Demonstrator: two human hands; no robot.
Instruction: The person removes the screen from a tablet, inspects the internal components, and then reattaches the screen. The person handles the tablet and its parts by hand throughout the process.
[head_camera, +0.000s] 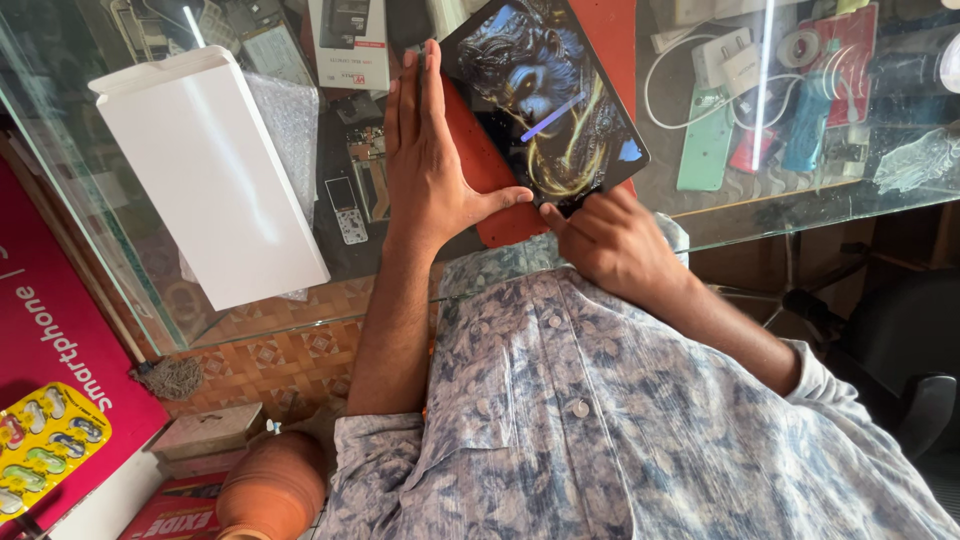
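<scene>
Head view, nearest first: your right hand (612, 243) sits at the near edge of the glass counter (800, 205). Its fingertips are bunched against the near corner of the tablet (545, 95); whether they pinch anything there is not clear. Just left, your left hand (425, 165) lies flat. Its fingers are pressed together and point far, along the tablet's left side, and the thumb is spread along the near edge. The tablet rests tilted on a red mat (500, 218), showing a dark picture with a blue face. You seem to be steadying it while working that corner. Any next move there calls for firm left-hand pressure and small, careful fingertip work. A white box (215, 175) lies far left.
</scene>
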